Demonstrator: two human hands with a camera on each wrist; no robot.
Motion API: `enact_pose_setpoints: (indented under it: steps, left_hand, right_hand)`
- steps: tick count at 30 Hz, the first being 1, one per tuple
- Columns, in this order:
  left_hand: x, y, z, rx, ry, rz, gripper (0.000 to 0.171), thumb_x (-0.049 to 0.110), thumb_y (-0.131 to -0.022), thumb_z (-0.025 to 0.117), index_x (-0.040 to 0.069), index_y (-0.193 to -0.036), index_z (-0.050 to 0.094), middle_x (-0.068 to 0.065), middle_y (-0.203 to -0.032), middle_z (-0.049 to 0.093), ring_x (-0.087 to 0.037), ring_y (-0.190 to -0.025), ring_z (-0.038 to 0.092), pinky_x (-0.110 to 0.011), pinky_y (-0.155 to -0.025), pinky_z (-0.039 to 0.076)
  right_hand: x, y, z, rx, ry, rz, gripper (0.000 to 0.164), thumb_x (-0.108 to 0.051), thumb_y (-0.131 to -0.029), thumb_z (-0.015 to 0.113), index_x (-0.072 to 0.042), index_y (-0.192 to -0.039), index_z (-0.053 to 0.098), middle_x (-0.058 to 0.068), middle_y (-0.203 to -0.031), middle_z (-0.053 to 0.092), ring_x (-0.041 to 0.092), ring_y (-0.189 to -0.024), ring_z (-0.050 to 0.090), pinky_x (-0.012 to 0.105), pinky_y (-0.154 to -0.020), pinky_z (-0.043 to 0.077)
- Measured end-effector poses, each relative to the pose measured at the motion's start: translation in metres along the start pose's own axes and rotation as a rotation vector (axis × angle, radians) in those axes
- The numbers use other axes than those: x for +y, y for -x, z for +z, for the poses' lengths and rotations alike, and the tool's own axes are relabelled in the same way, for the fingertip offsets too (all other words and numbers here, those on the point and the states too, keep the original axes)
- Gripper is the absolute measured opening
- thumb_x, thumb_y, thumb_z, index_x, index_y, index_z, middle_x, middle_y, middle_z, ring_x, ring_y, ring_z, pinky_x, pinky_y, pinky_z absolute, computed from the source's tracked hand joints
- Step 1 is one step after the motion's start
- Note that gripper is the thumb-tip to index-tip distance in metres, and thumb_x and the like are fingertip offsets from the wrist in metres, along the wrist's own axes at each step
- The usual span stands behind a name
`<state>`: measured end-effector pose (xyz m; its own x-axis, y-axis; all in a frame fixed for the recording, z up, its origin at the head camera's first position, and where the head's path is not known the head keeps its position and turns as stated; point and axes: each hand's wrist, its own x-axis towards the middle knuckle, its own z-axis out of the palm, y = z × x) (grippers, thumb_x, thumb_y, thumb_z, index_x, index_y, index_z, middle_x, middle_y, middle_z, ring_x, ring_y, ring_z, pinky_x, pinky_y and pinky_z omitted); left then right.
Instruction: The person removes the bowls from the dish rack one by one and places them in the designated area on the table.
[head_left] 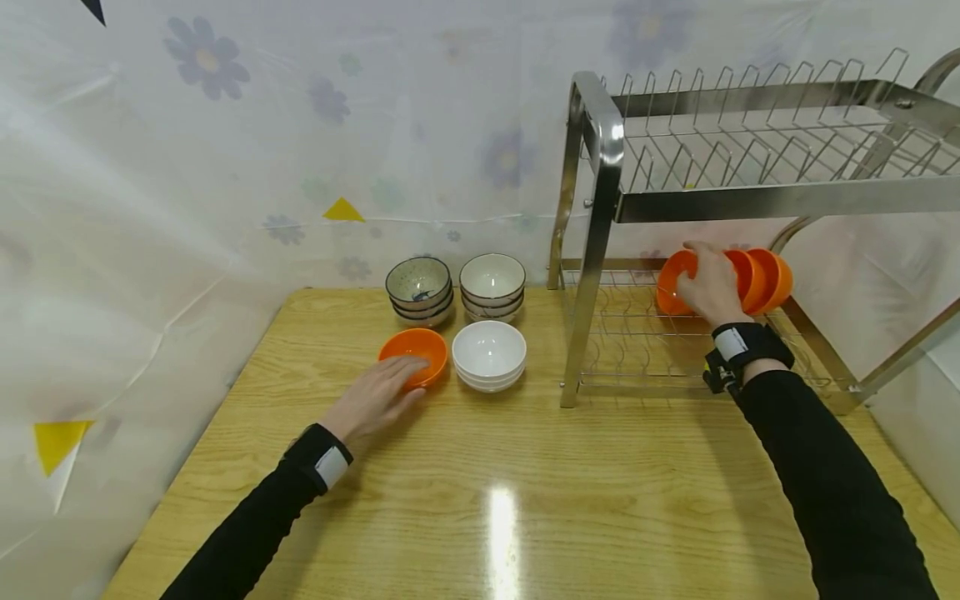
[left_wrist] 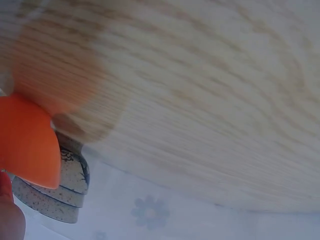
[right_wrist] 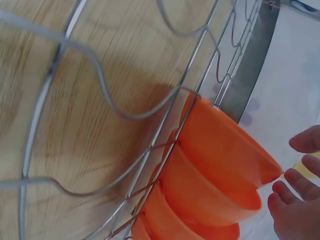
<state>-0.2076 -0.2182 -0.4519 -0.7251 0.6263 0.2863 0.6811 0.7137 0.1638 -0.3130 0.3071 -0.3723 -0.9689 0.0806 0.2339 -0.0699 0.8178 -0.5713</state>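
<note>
An orange bowl (head_left: 397, 343) sits on the wooden table, left of the white bowls. My left hand (head_left: 378, 398) holds its near rim, fingers over the inside and thumb on the outer side. In the left wrist view the bowl (left_wrist: 27, 142) shows at the left edge, a fingertip against its side. Several more orange bowls (right_wrist: 225, 142) stand on edge in a row in the rack's lower tier. My right hand (head_left: 711, 285) is at the leftmost of these; in the right wrist view its fingers are spread loosely beside the rim, thumb apart.
A two-tier metal dish rack (head_left: 600, 167) stands at the right, its upper tier above my right hand. Behind the left bowl are stacked speckled bowls (head_left: 418, 283) and dark-rimmed bowls (head_left: 492, 277). Stacked white bowls (head_left: 489, 354) stand just right of it.
</note>
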Motion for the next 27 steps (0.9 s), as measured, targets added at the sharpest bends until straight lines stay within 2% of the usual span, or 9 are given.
enact_pose_setpoints:
  steps: [7, 12, 19, 27]
  left_hand:
    - [0.007, -0.004, -0.006, 0.01, -0.011, 0.034, 0.043, 0.023, -0.101, 0.062, 0.005, -0.139, 0.058, -0.014, -0.14, 0.062, -0.033, -0.132, 0.058, -0.051, -0.114, 0.046]
    - [0.013, -0.006, -0.006, 0.001, 0.014, 0.036, 0.043, 0.022, -0.101, 0.062, 0.006, -0.14, 0.057, -0.014, -0.142, 0.061, -0.032, -0.134, 0.056, -0.051, -0.115, 0.045]
    - [0.018, -0.009, -0.005, 0.037, 0.019, 0.067, 0.043, 0.019, -0.099, 0.063, 0.005, -0.14, 0.058, -0.012, -0.142, 0.061, -0.031, -0.135, 0.055, -0.049, -0.117, 0.043]
    - [0.021, -0.011, -0.007, 0.061, 0.029, 0.106, 0.043, 0.017, -0.099, 0.063, 0.005, -0.14, 0.057, -0.012, -0.142, 0.061, -0.031, -0.136, 0.055, -0.048, -0.117, 0.043]
  right_hand:
    - [0.003, -0.01, -0.006, -0.136, 0.078, 0.011, 0.071, 0.001, -0.088, 0.052, 0.009, -0.153, 0.026, 0.04, -0.151, 0.032, 0.057, -0.126, 0.036, 0.074, -0.113, 0.031]
    - [0.005, -0.017, -0.006, -0.195, 0.096, 0.043, 0.072, 0.0, -0.088, 0.051, 0.009, -0.154, 0.023, 0.041, -0.15, 0.032, 0.056, -0.122, 0.037, 0.074, -0.111, 0.033]
    - [0.011, -0.025, -0.002, -0.208, 0.13, 0.029, 0.072, 0.004, -0.086, 0.052, 0.012, -0.152, 0.024, 0.042, -0.148, 0.033, 0.058, -0.125, 0.036, 0.073, -0.113, 0.03]
    - [0.019, -0.03, 0.006, -0.228, 0.182, 0.033, 0.079, 0.009, -0.087, 0.061, 0.014, -0.153, 0.019, 0.043, -0.15, 0.029, 0.06, -0.128, 0.034, 0.074, -0.115, 0.028]
